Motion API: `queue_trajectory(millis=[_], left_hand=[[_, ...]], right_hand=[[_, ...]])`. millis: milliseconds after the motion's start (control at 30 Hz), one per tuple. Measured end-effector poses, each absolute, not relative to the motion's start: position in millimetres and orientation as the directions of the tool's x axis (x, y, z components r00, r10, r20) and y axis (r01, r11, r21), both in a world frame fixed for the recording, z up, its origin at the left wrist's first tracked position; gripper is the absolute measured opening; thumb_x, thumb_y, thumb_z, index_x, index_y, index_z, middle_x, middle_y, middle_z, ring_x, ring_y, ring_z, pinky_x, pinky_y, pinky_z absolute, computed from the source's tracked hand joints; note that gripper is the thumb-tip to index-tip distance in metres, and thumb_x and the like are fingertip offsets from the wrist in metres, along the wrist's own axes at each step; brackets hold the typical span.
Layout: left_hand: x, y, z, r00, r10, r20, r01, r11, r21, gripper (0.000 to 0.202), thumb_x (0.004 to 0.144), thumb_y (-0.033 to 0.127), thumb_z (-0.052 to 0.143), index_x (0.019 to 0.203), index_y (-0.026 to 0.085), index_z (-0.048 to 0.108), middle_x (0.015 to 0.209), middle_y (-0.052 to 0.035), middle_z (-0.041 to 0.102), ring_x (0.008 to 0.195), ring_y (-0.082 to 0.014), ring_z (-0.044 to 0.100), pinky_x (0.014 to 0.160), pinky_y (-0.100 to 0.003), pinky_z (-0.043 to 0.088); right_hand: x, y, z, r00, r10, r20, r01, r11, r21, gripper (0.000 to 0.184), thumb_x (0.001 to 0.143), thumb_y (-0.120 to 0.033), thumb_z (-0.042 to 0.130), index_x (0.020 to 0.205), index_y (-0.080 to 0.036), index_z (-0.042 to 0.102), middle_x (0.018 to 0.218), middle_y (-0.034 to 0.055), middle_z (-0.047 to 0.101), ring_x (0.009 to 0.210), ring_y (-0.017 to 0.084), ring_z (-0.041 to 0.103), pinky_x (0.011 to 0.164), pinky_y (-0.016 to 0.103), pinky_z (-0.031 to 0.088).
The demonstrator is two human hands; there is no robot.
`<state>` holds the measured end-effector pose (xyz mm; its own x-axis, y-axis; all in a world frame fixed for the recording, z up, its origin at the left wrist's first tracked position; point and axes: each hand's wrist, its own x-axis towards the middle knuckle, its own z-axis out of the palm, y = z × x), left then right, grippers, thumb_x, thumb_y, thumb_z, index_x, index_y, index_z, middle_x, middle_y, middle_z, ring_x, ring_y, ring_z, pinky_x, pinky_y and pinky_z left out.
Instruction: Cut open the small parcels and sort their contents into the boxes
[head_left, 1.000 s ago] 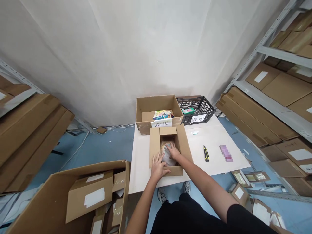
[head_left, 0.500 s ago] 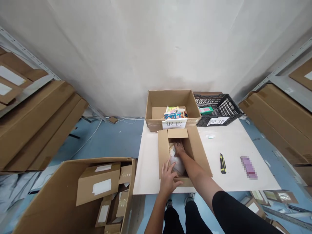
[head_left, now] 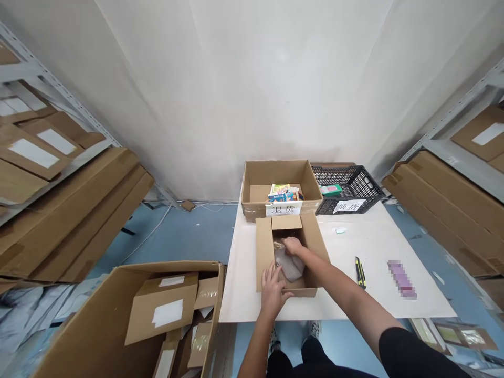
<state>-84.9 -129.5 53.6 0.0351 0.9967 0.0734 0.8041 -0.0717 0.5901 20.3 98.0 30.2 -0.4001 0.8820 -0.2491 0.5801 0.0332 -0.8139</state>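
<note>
An opened cardboard box [head_left: 317, 239] stands on the white table with its flaps folded out. Inside lies a package wrapped in whitish, see-through plastic [head_left: 290, 266]. My right hand [head_left: 293, 245] reaches into the box, its fingers closed on the far end of the package; the fingertips are partly hidden. At the box's near left edge rests my left hand [head_left: 273, 289], fingers spread, touching the flap and holding nothing.
Behind stands a labelled carton [head_left: 281, 161] with small colourful boxes, beside a black crate [head_left: 364, 181]. A utility knife [head_left: 359, 272] and a blurred purple item [head_left: 401, 279] lie to the right. A large carton [head_left: 165, 265] of parcels is at lower left; shelves flank both sides.
My right hand has closed from a flatter reach onto the package, whose far end is now raised and shifted. My left hand stays at the box edge. The view has tilted up slightly.
</note>
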Motion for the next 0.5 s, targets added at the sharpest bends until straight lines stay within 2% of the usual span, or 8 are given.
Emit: queue_trajectory(millis=[67,100,167,233,300,367,433,500], left_hand=[[-92,-129,55,0.027,0.996,0.089,0.822,-0.073,0.564,0.024,0.072,0.040,0.089,0.070,0.024,0.072,0.154,-0.0091,0.054,0.152,-0.0410,0.033,0.122,-0.070,0.025],[-97,-129,56,0.022,0.995,0.096,0.831,-0.072,0.552,0.024,0.071,0.040,0.090,0.070,0.024,0.072,0.153,-0.0097,0.055,0.151,-0.0415,0.035,0.122,-0.070,0.026],[-112,-130,58,0.016,0.995,0.102,0.849,-0.068,0.525,0.024,0.070,0.041,0.090,0.069,0.024,0.073,0.152,-0.0104,0.056,0.150,-0.0424,0.036,0.122,-0.069,0.028],[-134,-132,62,0.017,0.996,0.092,0.868,-0.060,0.493,0.025,0.069,0.040,0.090,0.065,0.024,0.071,0.153,-0.0094,0.056,0.150,-0.0430,0.036,0.122,-0.068,0.029],[-162,-133,69,0.021,0.997,0.072,0.885,-0.051,0.462,0.026,0.067,0.037,0.091,0.062,0.025,0.069,0.154,-0.0067,0.055,0.152,-0.0425,0.034,0.123,-0.065,0.030],[-193,-133,78,0.023,0.999,0.047,0.896,-0.041,0.443,0.025,0.065,0.032,0.092,0.062,0.026,0.068,0.157,-0.0036,0.052,0.154,-0.0412,0.029,0.123,-0.063,0.033],[-225,-130,87,0.009,1.000,0.029,0.904,-0.021,0.427,0.024,0.065,0.028,0.091,0.063,0.027,0.067,0.159,-0.0003,0.049,0.157,-0.0396,0.024,0.123,-0.061,0.034],[-252,-126,95,-0.007,1.000,0.012,0.914,0.002,0.406,0.024,0.064,0.026,0.091,0.063,0.027,0.066,0.160,0.0019,0.049,0.158,-0.0389,0.019,0.123,-0.059,0.035]], right_hand=[[32,100,59,-0.436,0.871,-0.226,0.623,0.111,-0.774,0.028,0.066,-0.016,0.091,0.084,-0.021,0.070,0.100,0.0092,0.075,0.112,0.034,0.066,0.095,0.038,0.048],[41,101,74,-0.450,0.871,-0.196,0.638,0.161,-0.753,0.031,0.062,-0.013,0.091,0.082,-0.022,0.069,0.096,0.0079,0.075,0.111,0.035,0.066,0.094,0.037,0.046],[62,104,108,-0.451,0.888,-0.091,0.644,0.253,-0.722,0.032,0.062,-0.016,0.089,0.085,-0.024,0.068,0.092,0.0056,0.075,0.106,0.034,0.067,0.090,0.035,0.045],[90,106,140,-0.389,0.920,0.044,0.613,0.294,-0.733,0.031,0.067,-0.026,0.087,0.091,-0.026,0.069,0.090,0.0041,0.074,0.099,0.032,0.067,0.085,0.033,0.045],[120,107,165,-0.250,0.958,0.144,0.555,0.263,-0.789,0.033,0.070,-0.037,0.085,0.096,-0.026,0.068,0.088,0.0026,0.074,0.091,0.029,0.066,0.081,0.032,0.046],[148,104,173,-0.084,0.980,0.183,0.488,0.200,-0.849,0.038,0.071,-0.047,0.082,0.099,-0.025,0.067,0.086,0.0019,0.073,0.084,0.027,0.065,0.077,0.032,0.048],[166,96,159,0.099,0.982,0.162,0.412,0.108,-0.905,0.044,0.070,-0.054,0.080,0.098,-0.024,0.065,0.086,0.0026,0.072,0.081,0.026,0.065,0.075,0.033,0.051],[173,81,123,0.292,0.953,0.077,0.308,-0.017,-0.951,0.050,0.067,-0.057,0.078,0.098,-0.022,0.062,0.088,0.0047,0.073,0.082,0.026,0.066,0.074,0.035,0.054]])
